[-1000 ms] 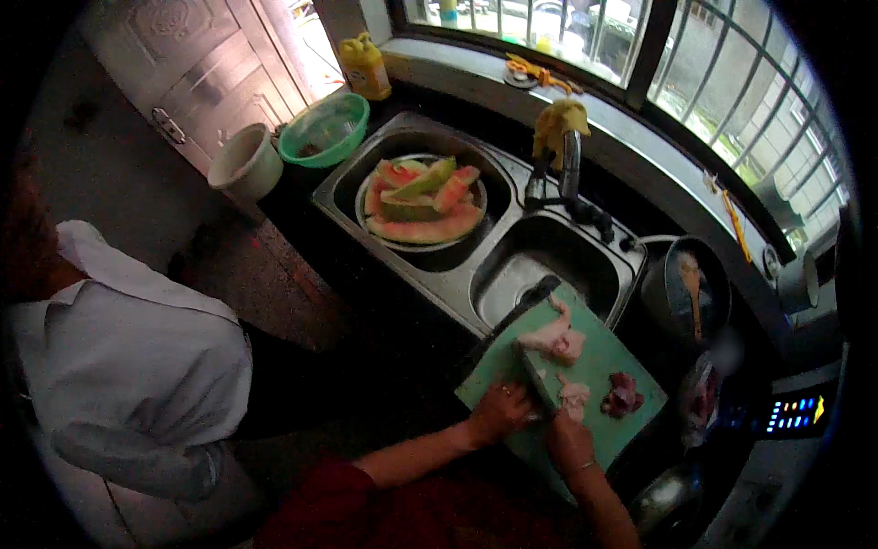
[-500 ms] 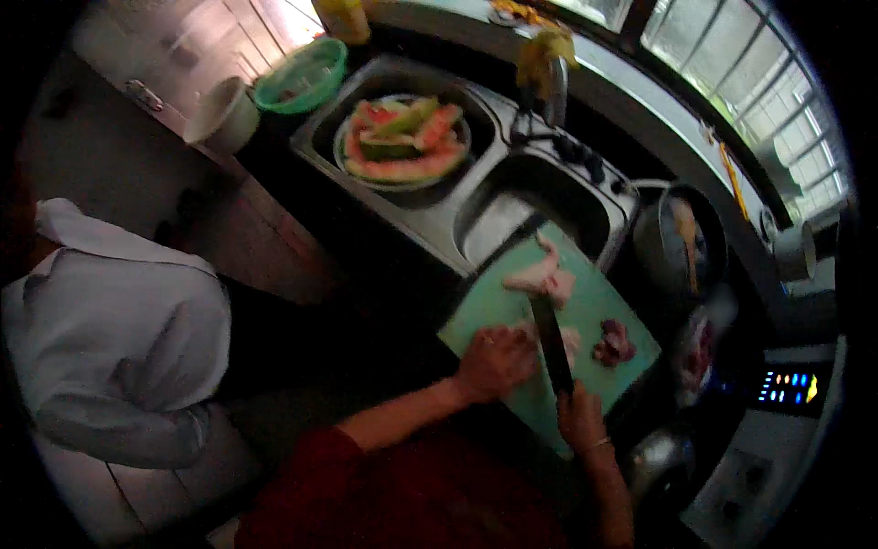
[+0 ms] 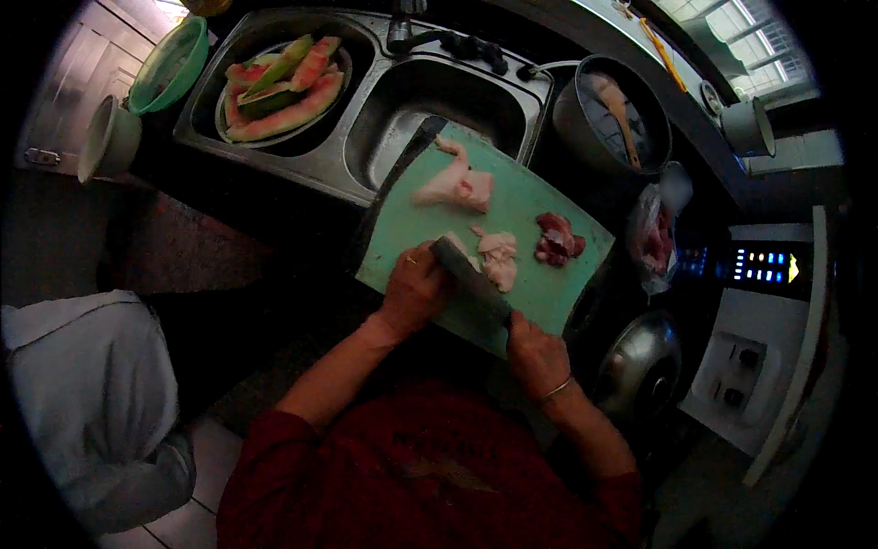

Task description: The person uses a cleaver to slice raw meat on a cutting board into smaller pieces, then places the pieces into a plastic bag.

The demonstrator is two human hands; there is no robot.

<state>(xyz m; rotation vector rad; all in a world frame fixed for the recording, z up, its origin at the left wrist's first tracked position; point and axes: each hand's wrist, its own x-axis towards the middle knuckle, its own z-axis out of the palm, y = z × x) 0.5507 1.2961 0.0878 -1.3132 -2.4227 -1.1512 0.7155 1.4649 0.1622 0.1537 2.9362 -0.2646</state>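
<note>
Two hands: right hand [image 3: 538,352] grips handle of one big knife [image 3: 471,279]; left hand [image 3: 416,288] presses curled on pale meat piece [image 3: 457,247] beside blade. One green flat cutting board [image 3: 549,284], about four raw meat lumps, on dark tabletop [image 3: 274,197]. Shiny metal double sink [image 3: 421,105]; one plate of watermelon rinds [image 3: 279,87]; one round pot [image 3: 613,114].

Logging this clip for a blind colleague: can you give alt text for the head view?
Left hand presses pale raw meat on a green cutting board while the right hand holds a cleaver over it. Behind, a double sink holds a bowl of watermelon rinds.
</note>
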